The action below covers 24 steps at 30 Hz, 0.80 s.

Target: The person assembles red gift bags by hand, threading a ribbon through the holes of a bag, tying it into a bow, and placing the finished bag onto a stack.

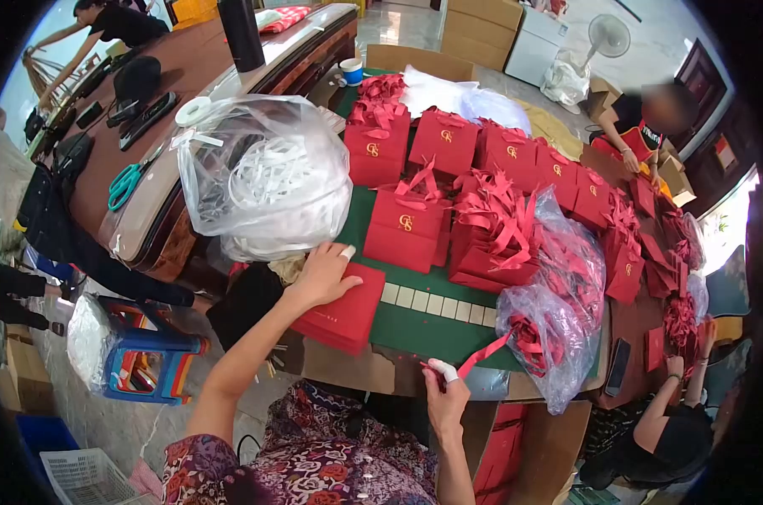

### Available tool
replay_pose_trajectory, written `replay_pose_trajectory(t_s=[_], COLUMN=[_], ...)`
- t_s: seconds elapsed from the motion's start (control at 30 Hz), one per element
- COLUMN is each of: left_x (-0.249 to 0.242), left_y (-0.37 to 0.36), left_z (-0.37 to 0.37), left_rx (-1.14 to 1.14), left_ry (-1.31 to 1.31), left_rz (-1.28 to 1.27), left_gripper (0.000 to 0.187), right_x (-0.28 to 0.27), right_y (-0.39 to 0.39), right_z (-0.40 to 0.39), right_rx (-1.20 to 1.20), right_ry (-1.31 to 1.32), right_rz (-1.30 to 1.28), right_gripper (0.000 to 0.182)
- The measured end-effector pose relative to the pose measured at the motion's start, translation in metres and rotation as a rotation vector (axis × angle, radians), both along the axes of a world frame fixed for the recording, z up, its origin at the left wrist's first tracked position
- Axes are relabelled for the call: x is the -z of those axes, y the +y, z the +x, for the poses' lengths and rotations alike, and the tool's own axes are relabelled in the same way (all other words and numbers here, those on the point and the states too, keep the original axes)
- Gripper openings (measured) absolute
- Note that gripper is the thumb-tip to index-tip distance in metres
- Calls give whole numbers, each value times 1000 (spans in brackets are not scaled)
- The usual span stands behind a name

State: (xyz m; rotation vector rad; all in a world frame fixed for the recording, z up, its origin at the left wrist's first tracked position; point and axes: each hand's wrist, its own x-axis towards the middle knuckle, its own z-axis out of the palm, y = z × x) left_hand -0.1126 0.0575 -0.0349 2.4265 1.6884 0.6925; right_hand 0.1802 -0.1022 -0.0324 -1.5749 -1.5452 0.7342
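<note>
My left hand (pixel 318 278) lies with spread fingers on a stack of flat red paper bags (pixel 348 316) at the table's front edge. A white wrap covers one fingertip. Pinched in my right hand (pixel 447 400) is the end of a red ribbon (pixel 486 353). It runs up to a clear plastic bag (pixel 558 370) full of red ribbons. White wrap also shows on a finger of this hand. Between the hands, a row of small pale squares (pixel 436 303) lies on the green mat (pixel 398 332).
Red gift bags (pixel 406 223) with gold lettering stand behind the row. A clear bag of white strips (pixel 268 181) sits at the left. Teal scissors (pixel 129 185) lie on the brown table. An open carton (pixel 550 454) stands below right. Other people (pixel 642 135) sit at the right.
</note>
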Motion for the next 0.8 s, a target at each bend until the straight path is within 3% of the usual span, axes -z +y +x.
replay_pose_trajectory(t_s=[0.07,0.23,0.4,0.53,0.63,0.8], left_x=[1,-5,-48,-38,-25,-7], left_y=[3,-8,-35,-54,-69,-85], left_z=[-5,1,34,75,107,129], left_rx=[76,83,151,158,201,194], left_ry=[109,-2,-35,-94,-182,-310], left_rz=[-296,-82,51,7,-169,-283], left_gripper=[46,45,34,31,23,17], right_x=[2,4,-9,-15,-11,-4], right_y=[1,9,18,21,23,21], right_z=[1,-2,-7,-12,-7,3], right_rx=[19,-60,-70,16,10,94], right_ry=[1,-64,-44,103,11,-69], right_rz=[-21,140,79,88,205,2], right_gripper=[17,14,15,15,13,12])
